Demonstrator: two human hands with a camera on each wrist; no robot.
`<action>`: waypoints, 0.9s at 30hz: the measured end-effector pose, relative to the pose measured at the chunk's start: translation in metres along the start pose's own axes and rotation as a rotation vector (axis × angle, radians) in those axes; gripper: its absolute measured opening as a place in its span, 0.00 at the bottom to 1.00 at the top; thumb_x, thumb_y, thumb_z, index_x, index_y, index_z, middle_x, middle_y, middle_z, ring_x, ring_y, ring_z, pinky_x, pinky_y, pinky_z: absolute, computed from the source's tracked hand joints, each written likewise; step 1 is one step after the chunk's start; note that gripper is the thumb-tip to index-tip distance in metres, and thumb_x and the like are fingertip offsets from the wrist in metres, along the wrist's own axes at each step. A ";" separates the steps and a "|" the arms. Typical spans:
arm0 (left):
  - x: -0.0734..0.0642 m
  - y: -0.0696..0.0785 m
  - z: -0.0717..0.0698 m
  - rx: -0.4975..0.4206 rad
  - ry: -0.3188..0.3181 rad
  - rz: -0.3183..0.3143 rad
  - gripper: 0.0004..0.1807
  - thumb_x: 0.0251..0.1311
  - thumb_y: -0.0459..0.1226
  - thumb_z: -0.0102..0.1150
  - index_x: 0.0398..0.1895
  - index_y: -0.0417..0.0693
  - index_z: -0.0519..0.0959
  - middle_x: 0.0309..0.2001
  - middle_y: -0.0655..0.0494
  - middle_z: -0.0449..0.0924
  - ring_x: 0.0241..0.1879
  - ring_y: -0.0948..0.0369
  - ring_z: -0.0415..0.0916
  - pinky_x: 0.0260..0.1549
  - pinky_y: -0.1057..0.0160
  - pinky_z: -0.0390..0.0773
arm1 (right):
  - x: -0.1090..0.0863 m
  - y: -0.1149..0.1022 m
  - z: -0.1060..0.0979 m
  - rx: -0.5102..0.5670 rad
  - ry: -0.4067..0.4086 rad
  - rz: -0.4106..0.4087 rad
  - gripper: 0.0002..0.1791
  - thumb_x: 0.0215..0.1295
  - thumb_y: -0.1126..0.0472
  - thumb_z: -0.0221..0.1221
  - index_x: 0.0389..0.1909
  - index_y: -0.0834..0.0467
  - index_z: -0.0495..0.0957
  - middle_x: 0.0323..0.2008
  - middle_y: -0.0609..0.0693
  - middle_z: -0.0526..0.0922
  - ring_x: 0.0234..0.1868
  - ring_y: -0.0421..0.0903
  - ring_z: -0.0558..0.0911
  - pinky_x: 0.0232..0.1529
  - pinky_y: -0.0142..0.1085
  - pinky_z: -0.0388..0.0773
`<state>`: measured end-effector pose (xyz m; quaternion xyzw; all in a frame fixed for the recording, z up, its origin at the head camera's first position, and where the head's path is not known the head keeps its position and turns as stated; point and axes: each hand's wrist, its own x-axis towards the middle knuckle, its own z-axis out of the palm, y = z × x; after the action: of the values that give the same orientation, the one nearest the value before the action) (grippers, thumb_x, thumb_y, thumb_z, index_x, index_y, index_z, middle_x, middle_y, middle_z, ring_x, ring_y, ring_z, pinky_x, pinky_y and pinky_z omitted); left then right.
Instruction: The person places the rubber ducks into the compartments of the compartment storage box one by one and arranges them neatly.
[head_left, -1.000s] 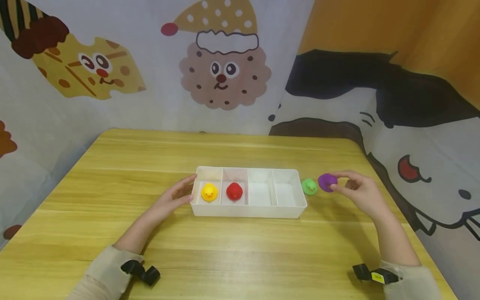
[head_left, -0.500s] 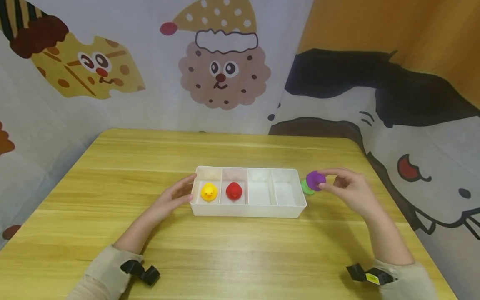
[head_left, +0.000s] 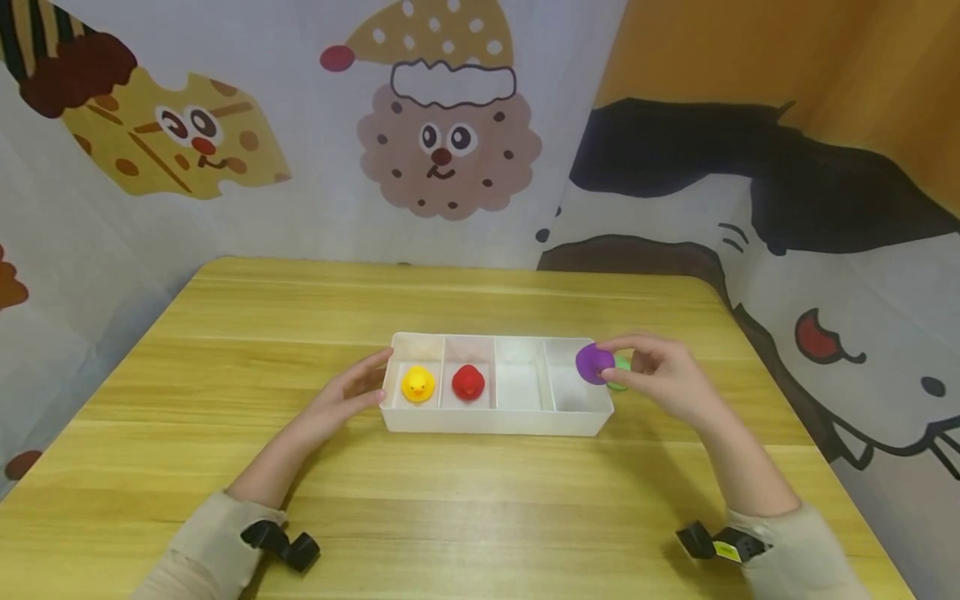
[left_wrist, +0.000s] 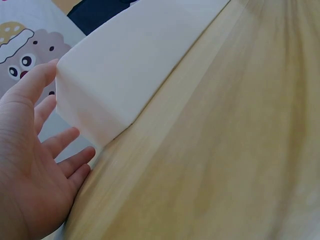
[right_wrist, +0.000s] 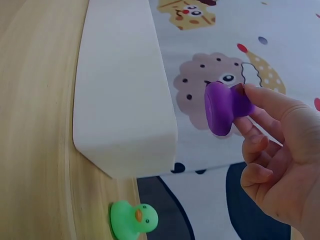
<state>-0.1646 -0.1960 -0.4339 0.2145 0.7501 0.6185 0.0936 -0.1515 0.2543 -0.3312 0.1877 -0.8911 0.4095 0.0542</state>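
A white four-part box (head_left: 495, 423) stands on the wooden table. In its leftmost compartment sits a yellow rubber duck (head_left: 417, 384), and a red rubber duck (head_left: 468, 382) is in the one beside it. My left hand (head_left: 341, 400) touches the box's left end with thumb and fingertips, fingers loosely spread in the left wrist view. Between thumb and forefinger my right hand (head_left: 663, 379) pinches a purple rubber duck (right_wrist: 222, 107), held above the rightmost compartment. Just beyond the box's right end a green rubber duck (right_wrist: 131, 220) sits on the table, partly covered by the right hand in the head view.
The wooden table (head_left: 450, 508) extends in front of the box and to both sides. Behind it hangs a cloth backdrop (head_left: 300, 225) with cartoon prints. Black camera mounts (head_left: 281, 546) are strapped on both wrists.
My right hand has moved left with the purple duck, from right of the green duck to over the box's right end. The left hand and the box have stayed put.
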 end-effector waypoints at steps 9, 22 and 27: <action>0.000 0.000 0.000 0.008 0.001 -0.004 0.33 0.67 0.31 0.51 0.74 0.45 0.54 0.69 0.35 0.58 0.65 0.39 0.59 0.56 0.40 0.65 | 0.011 -0.013 0.009 -0.012 -0.061 -0.006 0.19 0.56 0.59 0.69 0.49 0.56 0.82 0.20 0.48 0.71 0.20 0.44 0.67 0.16 0.33 0.62; 0.000 -0.001 0.000 0.002 0.006 -0.003 0.33 0.67 0.32 0.52 0.74 0.45 0.54 0.69 0.36 0.58 0.65 0.39 0.59 0.56 0.41 0.65 | 0.031 -0.016 0.024 0.023 -0.152 -0.083 0.16 0.54 0.58 0.70 0.45 0.54 0.84 0.19 0.48 0.72 0.21 0.46 0.68 0.18 0.33 0.64; -0.001 0.000 0.001 -0.006 0.007 -0.022 0.33 0.67 0.34 0.53 0.74 0.49 0.55 0.69 0.38 0.58 0.65 0.41 0.58 0.57 0.39 0.64 | 0.038 -0.014 0.031 0.040 -0.192 -0.088 0.16 0.54 0.58 0.70 0.45 0.54 0.84 0.22 0.47 0.75 0.22 0.46 0.70 0.19 0.33 0.65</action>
<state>-0.1632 -0.1956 -0.4339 0.2037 0.7511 0.6203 0.0982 -0.1795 0.2116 -0.3321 0.2660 -0.8747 0.4048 -0.0174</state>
